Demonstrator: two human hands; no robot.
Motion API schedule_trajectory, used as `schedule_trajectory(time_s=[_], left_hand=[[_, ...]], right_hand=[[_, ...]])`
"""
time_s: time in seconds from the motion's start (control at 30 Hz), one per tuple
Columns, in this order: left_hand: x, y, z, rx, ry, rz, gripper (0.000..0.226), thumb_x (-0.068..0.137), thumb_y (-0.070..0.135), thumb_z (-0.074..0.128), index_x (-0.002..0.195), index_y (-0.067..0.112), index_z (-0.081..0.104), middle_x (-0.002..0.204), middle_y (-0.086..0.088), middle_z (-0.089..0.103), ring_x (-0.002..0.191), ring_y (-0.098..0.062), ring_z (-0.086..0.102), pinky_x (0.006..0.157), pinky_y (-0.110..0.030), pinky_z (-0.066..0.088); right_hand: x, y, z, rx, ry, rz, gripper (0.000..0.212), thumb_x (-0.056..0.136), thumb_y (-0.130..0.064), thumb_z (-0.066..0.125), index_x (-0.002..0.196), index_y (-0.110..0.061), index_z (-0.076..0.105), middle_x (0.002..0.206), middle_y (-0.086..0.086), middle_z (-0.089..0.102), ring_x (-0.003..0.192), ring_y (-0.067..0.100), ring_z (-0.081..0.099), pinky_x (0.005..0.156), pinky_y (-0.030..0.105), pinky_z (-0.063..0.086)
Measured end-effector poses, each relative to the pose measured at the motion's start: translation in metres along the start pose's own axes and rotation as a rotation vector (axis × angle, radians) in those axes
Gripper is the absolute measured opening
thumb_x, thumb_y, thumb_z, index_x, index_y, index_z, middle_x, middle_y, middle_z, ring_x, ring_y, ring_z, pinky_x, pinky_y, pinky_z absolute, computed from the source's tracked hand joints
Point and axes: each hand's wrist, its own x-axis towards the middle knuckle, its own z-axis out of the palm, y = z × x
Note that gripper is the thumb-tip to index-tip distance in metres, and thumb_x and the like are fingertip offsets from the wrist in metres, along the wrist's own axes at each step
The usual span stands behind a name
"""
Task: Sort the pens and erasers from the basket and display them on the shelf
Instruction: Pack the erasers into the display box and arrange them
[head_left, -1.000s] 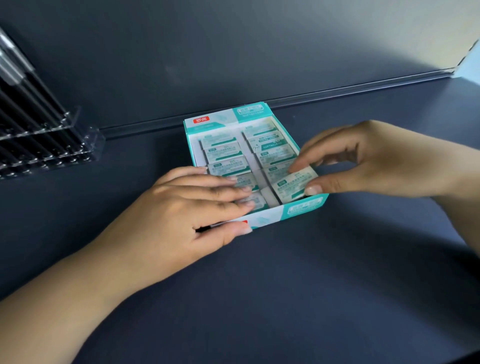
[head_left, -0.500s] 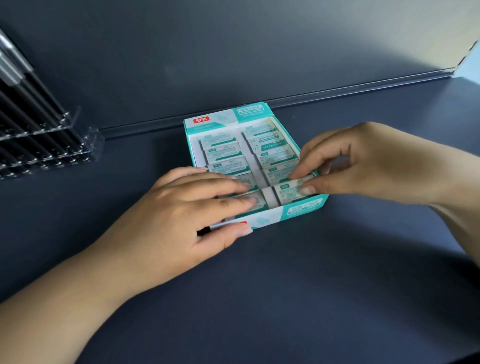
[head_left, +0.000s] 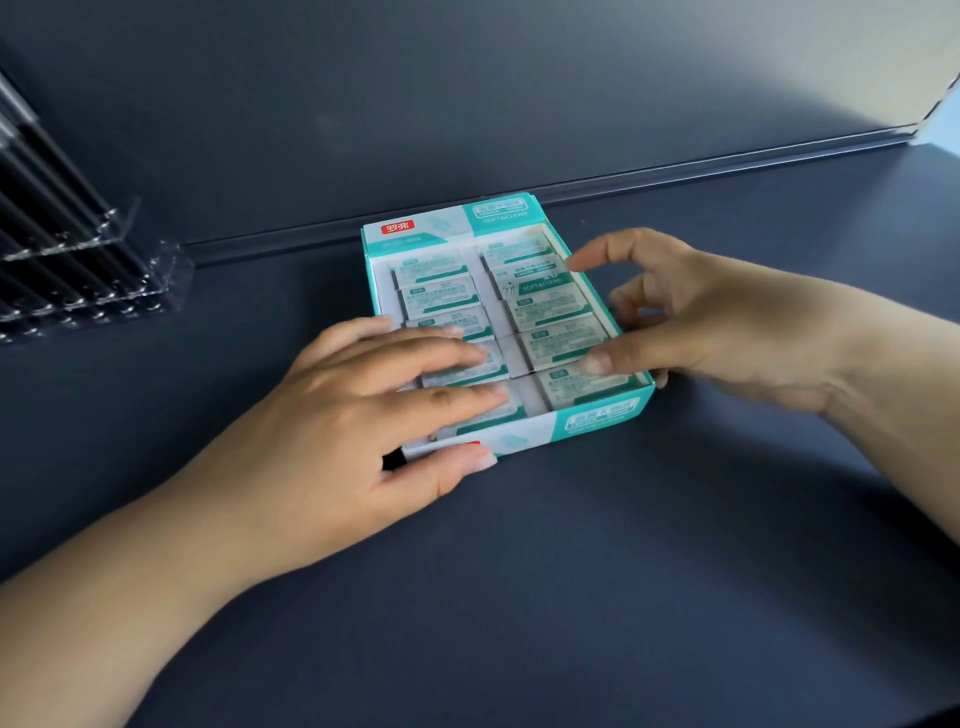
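Eraser box (head_left: 597, 423): we are seeing it sitting mid-shelf (head_left: 623, 571), erasers (head_left: 550, 312) lying in two rows.
Left hand (head_left: 363, 415): fingers are lying flat, covering near-left erasers; thumb is touching the front wall.
Right hand (head_left: 717, 332): loosely spread, thumb resting on a near-right eraser.
Pen rack (head_left: 67, 260): far left, cut off.

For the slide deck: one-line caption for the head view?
Left hand steadies the eraser box on the shelf; right hand hovers open.

Erasers (head_left: 550, 312) fill the box (head_left: 597, 421) on the shelf (head_left: 623, 571); pen rack (head_left: 78, 270) far left.
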Motion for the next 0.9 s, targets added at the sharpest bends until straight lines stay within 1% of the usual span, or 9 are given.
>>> schedule_trajectory(time_s=[0.1,0.2,0.37,0.5,0.57,0.63,0.7,0.77,0.9], left_hand=[[-0.001,-0.002,0.0,-0.022,-0.042,-0.029,0.034,0.092,0.051,0.036,0.118,0.033,0.048,0.123,0.012,0.051,0.111,-0.008,0.05,0.104,-0.034,0.03],[0.0,-0.002,-0.001,-0.021,-0.07,-0.042,0.035,0.093,0.054,0.033,0.118,0.035,0.048,0.124,0.011,0.047,0.11,-0.008,0.05,0.105,-0.032,0.028],[0.002,0.004,-0.004,-0.058,-0.051,-0.112,0.039,0.09,0.059,0.033,0.114,0.035,0.049,0.12,0.015,0.05,0.108,-0.004,0.048,0.105,-0.023,0.027],[0.002,0.013,-0.023,-0.126,0.065,-0.172,0.042,0.086,0.055,0.043,0.102,0.024,0.067,0.106,0.011,0.065,0.101,-0.001,0.053,0.095,-0.017,0.036],[-0.007,0.015,-0.045,-0.064,0.108,-0.2,0.038,0.082,0.045,0.047,0.093,0.019,0.073,0.097,0.017,0.066,0.097,0.0,0.054,0.087,-0.005,0.036],[-0.026,0.012,-0.072,-0.026,0.129,-0.246,0.037,0.081,0.046,0.043,0.089,0.026,0.072,0.097,0.027,0.062,0.094,0.007,0.052,0.072,0.007,0.031],[-0.053,0.008,-0.1,-0.041,0.137,-0.333,0.035,0.077,0.056,0.039,0.086,0.038,0.068,0.101,0.042,0.053,0.09,0.019,0.048,0.067,0.007,0.031],[-0.089,-0.001,-0.126,-0.059,0.145,-0.428,0.019,0.081,0.055,0.047,0.082,0.044,0.063,0.089,0.045,0.055,0.079,0.029,0.046,0.063,0.006,0.032],[-0.161,-0.018,-0.171,0.006,0.191,-0.569,0.01,0.08,0.046,0.05,0.075,0.052,0.055,0.098,0.047,0.049,0.086,0.02,0.05,0.066,0.004,0.032]], right_hand=[[0.003,-0.001,-0.002,0.027,-0.07,0.035,0.058,0.072,0.006,0.065,0.103,-0.04,0.045,0.086,0.012,0.053,0.076,0.021,0.055,0.064,0.035,0.042],[0.005,-0.001,-0.002,0.033,-0.087,0.041,0.062,0.071,0.006,0.066,0.103,-0.043,0.043,0.084,0.011,0.055,0.08,0.023,0.057,0.082,0.049,0.048],[0.002,-0.002,-0.001,-0.12,-0.051,0.001,0.047,0.073,-0.008,0.069,0.098,-0.042,0.048,0.079,0.004,0.05,0.071,0.015,0.054,0.064,0.031,0.046],[-0.006,-0.016,0.009,-0.507,0.212,-0.196,0.021,0.076,-0.028,0.065,0.095,-0.035,0.059,0.084,-0.01,0.05,0.076,0.008,0.048,0.068,0.019,0.037],[-0.015,-0.032,0.024,-0.628,0.29,-0.304,0.02,0.077,-0.032,0.062,0.096,-0.034,0.06,0.089,-0.021,0.047,0.079,0.004,0.048,0.072,0.015,0.034],[-0.022,-0.051,0.049,-0.636,0.267,-0.369,0.01,0.076,-0.037,0.059,0.085,-0.039,0.056,0.089,-0.026,0.047,0.08,-0.007,0.049,0.07,0.009,0.035],[-0.028,-0.069,0.082,-0.638,0.209,-0.418,0.007,0.076,-0.039,0.058,0.076,-0.043,0.053,0.087,-0.027,0.05,0.079,-0.015,0.048,0.069,0.002,0.034],[-0.028,-0.087,0.122,-0.626,0.153,-0.483,0.008,0.078,-0.035,0.061,0.075,-0.04,0.056,0.085,-0.026,0.053,0.079,-0.018,0.047,0.07,-0.001,0.033],[-0.019,-0.114,0.203,-0.608,0.006,-0.545,0.009,0.076,-0.039,0.061,0.071,-0.043,0.056,0.083,-0.023,0.058,0.077,-0.01,0.051,0.075,0.006,0.039]])
